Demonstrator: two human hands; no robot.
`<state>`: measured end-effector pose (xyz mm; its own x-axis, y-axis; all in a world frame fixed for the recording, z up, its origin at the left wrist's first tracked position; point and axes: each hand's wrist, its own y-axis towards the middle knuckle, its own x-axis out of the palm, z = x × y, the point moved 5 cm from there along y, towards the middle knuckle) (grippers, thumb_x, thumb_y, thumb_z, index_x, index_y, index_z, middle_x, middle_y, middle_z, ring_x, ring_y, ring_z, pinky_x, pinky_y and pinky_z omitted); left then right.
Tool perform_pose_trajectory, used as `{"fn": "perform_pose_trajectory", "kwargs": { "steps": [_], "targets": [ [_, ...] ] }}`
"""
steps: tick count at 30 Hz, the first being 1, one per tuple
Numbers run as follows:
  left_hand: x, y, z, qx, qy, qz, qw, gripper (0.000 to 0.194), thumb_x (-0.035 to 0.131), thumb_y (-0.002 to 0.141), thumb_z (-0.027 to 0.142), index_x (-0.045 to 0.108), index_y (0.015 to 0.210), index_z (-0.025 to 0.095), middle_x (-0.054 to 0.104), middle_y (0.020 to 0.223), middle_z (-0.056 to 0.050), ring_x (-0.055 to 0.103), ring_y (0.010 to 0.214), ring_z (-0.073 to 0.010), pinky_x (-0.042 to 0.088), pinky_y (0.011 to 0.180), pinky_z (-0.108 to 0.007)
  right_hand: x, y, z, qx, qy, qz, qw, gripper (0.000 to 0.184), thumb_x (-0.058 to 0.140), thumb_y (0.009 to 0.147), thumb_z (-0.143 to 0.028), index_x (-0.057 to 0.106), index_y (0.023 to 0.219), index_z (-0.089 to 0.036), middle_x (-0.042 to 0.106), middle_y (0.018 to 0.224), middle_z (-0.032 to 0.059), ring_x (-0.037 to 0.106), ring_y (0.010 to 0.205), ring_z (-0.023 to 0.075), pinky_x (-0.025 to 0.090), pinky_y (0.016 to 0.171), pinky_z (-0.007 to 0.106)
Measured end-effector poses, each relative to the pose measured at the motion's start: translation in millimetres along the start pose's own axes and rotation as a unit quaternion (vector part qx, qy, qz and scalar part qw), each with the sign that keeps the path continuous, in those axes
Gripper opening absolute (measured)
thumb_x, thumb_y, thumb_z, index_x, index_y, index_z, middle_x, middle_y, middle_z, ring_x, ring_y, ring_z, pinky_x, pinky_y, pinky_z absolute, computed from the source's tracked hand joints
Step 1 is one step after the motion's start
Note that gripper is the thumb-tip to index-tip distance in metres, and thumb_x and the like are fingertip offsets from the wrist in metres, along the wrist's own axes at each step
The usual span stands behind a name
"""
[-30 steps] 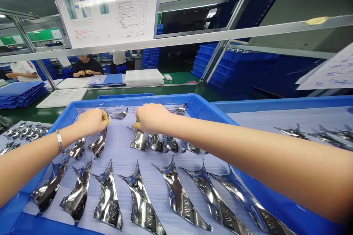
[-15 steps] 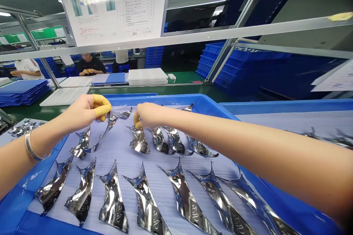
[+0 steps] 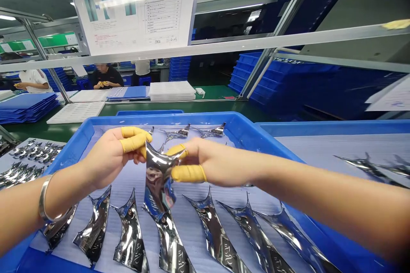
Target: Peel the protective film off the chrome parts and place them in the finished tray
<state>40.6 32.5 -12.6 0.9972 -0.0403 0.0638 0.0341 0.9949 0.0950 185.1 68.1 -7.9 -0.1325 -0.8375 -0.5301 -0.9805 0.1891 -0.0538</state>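
A glossy, mirror-like curved trim piece (image 3: 156,183) is held up over the blue tray (image 3: 240,126). My left hand (image 3: 120,151), with yellow finger covers and a metal bangle at the wrist, pinches its upper left tip. From the other side, my right hand (image 3: 208,162) grips the upper right edge between covered thumb and fingers. Below, a row of similar chrome pieces, such as this one (image 3: 130,232), lies on the tray's pale lined sheet. Smaller-looking pieces (image 3: 213,130) lie along the far end. Both hands hide part of the middle row.
A second blue tray (image 3: 326,127) with chrome parts stands at the right. Small metal parts (image 3: 38,149) lie at the left. White sheets (image 3: 173,89) and blue sheets (image 3: 28,104) are stacked behind. A metal rail (image 3: 224,47) crosses above, and people sit farther back.
My right hand has lifted off the middle row and turned toward my left hand. My left hand has moved right and nearer. Both now hold one trim piece between them.
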Motion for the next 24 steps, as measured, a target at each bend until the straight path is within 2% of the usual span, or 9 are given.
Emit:
{"fn": "perform_pose_trajectory", "kwargs": {
  "steps": [3,11,13,15,18,20,22,24],
  "targets": [
    [12.3,-5.2,-4.0,-0.017,-0.025,-0.02,0.999,0.019,0.062,0.073,0.026,0.059,0.079,0.008,0.053,0.065,-0.004,0.048,0.058,-0.0078,0.037,0.056,-0.02,13.9,-11.5,-0.6,-0.02,0.083,0.016,0.996,0.025,0.05,0.081,-0.024,0.056,0.082,0.0,0.053,0.078,0.0088,0.047,0.074,0.0103,0.04,0.076,0.027],
    [27.8,-12.0,-13.3,-0.048,-0.019,-0.046,0.998,0.017,0.062,0.074,0.026,0.061,0.073,0.009,0.053,0.06,-0.003,0.043,0.054,-0.0038,0.036,0.052,-0.014,30.0,-23.4,0.0,0.025,0.075,0.029,0.996,0.017,0.053,0.078,-0.018,0.061,0.076,-0.003,0.056,0.072,0.0075,0.048,0.066,0.0091,0.042,0.067,0.022],
    [27.2,-12.5,-16.8,-0.047,0.002,-0.056,0.997,0.023,0.06,0.076,0.033,0.062,0.08,0.011,0.055,0.065,-0.003,0.046,0.058,-0.005,0.037,0.055,-0.016,30.5,-26.1,-1.7,-0.007,0.032,0.05,0.998,0.017,0.051,0.08,-0.018,0.06,0.075,-0.005,0.057,0.071,0.0058,0.048,0.064,0.0062,0.04,0.065,0.016],
    [26.2,-15.2,-17.5,-0.033,0.025,-0.077,0.996,0.028,0.055,0.08,0.039,0.063,0.088,0.014,0.057,0.074,-0.003,0.049,0.067,-0.0066,0.04,0.064,-0.017,28.2,-30.4,-7.3,-0.07,-0.052,0.104,0.991,0.016,0.05,0.081,-0.019,0.057,0.072,-0.007,0.055,0.066,0.0035,0.045,0.059,0.0041,0.037,0.059,0.013],
    [27.7,-25.6,-17.3,-0.02,0.074,-0.138,0.987,0.024,0.045,0.087,0.035,0.06,0.102,0.024,0.057,0.093,0.001,0.051,0.087,-0.006,0.039,0.081,-0.015,25.1,-37.3,-14.8,-0.12,-0.17,0.181,0.961,0.016,0.053,0.08,-0.02,0.054,0.068,-0.009,0.051,0.059,0.0016,0.039,0.055,0.0044,0.034,0.054,0.014],
    [29.4,-35.4,-20.7,-0.02,0.138,-0.178,0.974,0.026,0.041,0.089,0.032,0.053,0.113,0.033,0.054,0.104,0.004,0.05,0.098,-0.007,0.038,0.088,-0.017,24.7,-38.9,-15.9,-0.122,-0.187,0.192,0.956,0.011,0.054,0.078,-0.016,0.053,0.07,-0.009,0.051,0.06,0.0008,0.038,0.055,0.0042,0.034,0.055,0.014],
    [29.9,-44.0,-22.4,0.03,0.235,-0.178,0.955,0.035,0.044,0.088,0.029,0.041,0.12,0.04,0.047,0.116,0.007,0.045,0.108,-0.0099,0.036,0.093,-0.02,24.3,-39.6,-15.1,-0.129,-0.178,0.196,0.956,0.007,0.053,0.077,-0.012,0.053,0.071,-0.008,0.05,0.06,-0.0001,0.038,0.055,0.0036,0.033,0.054,0.014],
    [29.3,-49.3,-19.7,0.111,0.307,-0.127,0.937,0.049,0.051,0.082,0.026,0.032,0.124,0.043,0.041,0.123,0.008,0.039,0.115,-0.0119,0.03,0.1,-0.021,24.7,-39.7,-11.9,-0.139,-0.167,0.196,0.956,0.007,0.051,0.077,-0.01,0.055,0.073,-0.008,0.048,0.059,-0.0002,0.037,0.055,0.0036,0.033,0.054,0.014]
  ]
}}
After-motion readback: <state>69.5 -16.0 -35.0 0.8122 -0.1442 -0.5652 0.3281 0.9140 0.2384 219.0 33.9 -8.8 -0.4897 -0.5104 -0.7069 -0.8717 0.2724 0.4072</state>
